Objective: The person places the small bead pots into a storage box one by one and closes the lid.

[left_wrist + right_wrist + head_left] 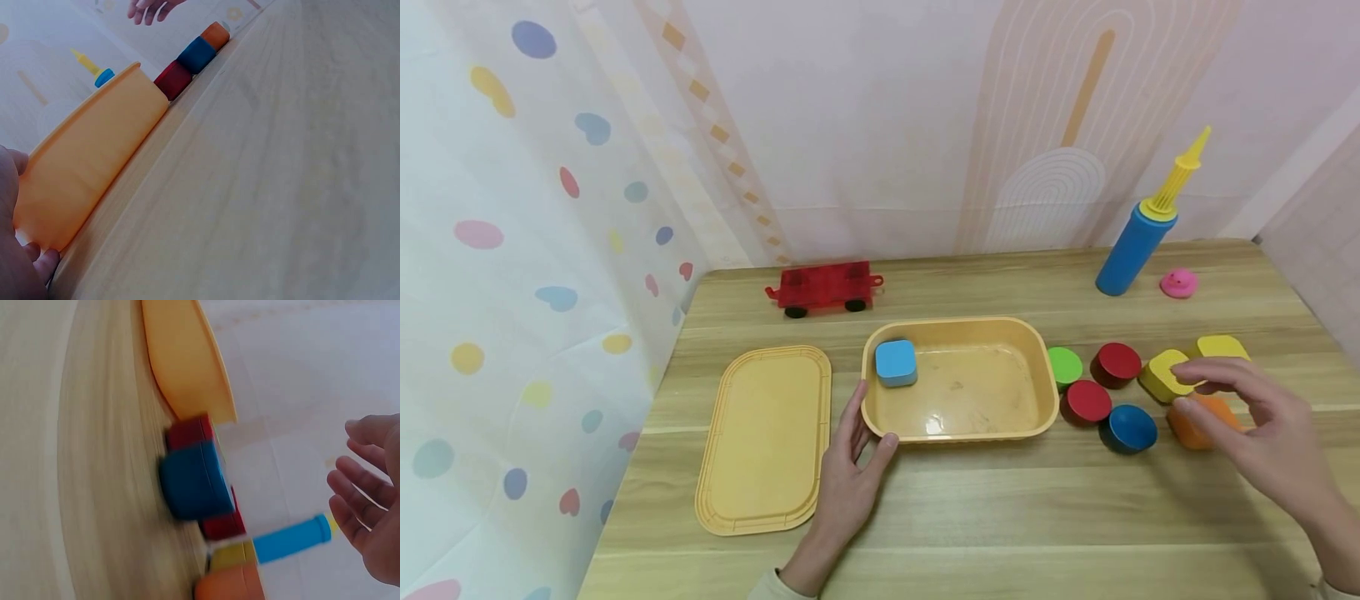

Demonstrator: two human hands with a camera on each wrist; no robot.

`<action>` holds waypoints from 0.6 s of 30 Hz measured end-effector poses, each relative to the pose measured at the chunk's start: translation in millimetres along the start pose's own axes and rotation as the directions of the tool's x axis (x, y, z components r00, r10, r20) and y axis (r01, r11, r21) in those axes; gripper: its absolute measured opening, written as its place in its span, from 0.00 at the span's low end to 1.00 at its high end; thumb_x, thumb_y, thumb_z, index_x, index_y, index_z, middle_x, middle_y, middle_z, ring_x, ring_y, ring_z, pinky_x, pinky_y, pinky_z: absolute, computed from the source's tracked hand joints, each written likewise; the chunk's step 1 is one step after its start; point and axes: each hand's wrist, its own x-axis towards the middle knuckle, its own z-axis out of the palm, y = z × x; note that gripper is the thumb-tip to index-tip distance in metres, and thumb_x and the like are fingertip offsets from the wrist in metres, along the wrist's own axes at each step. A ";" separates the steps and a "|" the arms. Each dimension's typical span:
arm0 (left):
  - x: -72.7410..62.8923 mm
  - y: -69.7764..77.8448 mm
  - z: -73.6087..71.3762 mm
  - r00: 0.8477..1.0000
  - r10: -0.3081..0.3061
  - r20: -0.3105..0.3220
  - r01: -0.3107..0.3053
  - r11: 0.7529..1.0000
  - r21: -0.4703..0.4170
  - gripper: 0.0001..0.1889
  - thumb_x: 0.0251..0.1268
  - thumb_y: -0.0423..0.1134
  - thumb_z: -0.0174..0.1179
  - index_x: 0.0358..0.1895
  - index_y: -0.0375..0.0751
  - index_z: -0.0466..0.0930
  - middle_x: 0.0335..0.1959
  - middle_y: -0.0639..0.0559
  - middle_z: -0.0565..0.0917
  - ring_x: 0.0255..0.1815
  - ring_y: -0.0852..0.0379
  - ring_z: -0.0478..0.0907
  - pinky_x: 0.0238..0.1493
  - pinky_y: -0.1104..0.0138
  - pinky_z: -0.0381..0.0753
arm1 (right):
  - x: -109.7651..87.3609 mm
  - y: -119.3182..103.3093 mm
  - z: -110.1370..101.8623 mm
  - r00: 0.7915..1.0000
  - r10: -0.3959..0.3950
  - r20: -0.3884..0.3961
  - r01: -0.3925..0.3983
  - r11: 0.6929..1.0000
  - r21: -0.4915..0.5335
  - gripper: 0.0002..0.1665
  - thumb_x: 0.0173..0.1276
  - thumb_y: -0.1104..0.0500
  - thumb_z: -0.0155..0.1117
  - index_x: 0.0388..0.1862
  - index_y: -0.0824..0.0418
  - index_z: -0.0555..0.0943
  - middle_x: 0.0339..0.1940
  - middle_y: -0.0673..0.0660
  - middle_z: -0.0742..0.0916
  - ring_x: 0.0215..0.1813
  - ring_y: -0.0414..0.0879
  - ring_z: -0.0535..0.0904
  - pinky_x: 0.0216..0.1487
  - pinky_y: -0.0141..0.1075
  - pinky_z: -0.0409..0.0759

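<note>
My left hand [850, 477] holds the front left corner of a yellow plastic bin [970, 439], fingers along its left side and thumb at the front rim. Inside the bin, by the left wall, sits a light blue rounded-square block [896, 363]. My right hand [1262, 425] hovers over the blocks on the right, fingers bent and apart with nothing in them; the right wrist view shows it in the air. Beneath it is an orange block [1195, 427], partly hidden. Close by are a yellow block [1162, 377] and a dark blue round block [1127, 429].
Beside the bin are two red round blocks [1087, 402] and a green one [1064, 367]. Another yellow block [1222, 346] lies farther right. A yellow lid [765, 437] lies at left. Behind stand a red toy wagon [825, 286], a blue pump [1135, 250] and a pink duck [1179, 283].
</note>
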 end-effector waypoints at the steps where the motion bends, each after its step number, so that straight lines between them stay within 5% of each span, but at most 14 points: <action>1: 0.1 -0.2 0.0 1.000 0.000 -0.001 0.000 1.000 -0.001 0.42 0.80 0.32 0.68 0.91 0.47 0.58 0.89 0.42 0.62 0.85 0.44 0.66 0.80 0.71 0.69 | -1.6 2.5 -2.7 1.000 0.001 -0.005 -0.001 1.000 0.003 0.27 0.56 0.91 0.70 0.54 0.77 0.87 0.55 0.46 0.91 0.55 0.37 0.83 0.60 0.17 0.78; 12: -0.3 -0.3 -0.4 1.000 -0.003 -0.008 0.003 1.000 0.008 0.42 0.80 0.32 0.68 0.91 0.47 0.58 0.89 0.42 0.63 0.85 0.44 0.67 0.79 0.71 0.69 | -11.0 31.2 -27.2 0.996 0.081 -0.032 -0.081 0.997 0.000 0.27 0.59 0.91 0.68 0.56 0.79 0.85 0.56 0.35 0.89 0.60 0.31 0.80 0.63 0.19 0.73; 18: -0.2 -0.5 0.0 1.000 -0.001 -0.004 0.001 1.000 0.006 0.42 0.80 0.32 0.68 0.91 0.46 0.58 0.89 0.43 0.63 0.85 0.43 0.67 0.79 0.71 0.69 | -20.9 49.1 -34.8 0.992 0.123 -0.016 -0.124 0.987 -0.104 0.24 0.62 0.85 0.73 0.57 0.76 0.87 0.56 0.25 0.85 0.59 0.23 0.77 0.60 0.12 0.70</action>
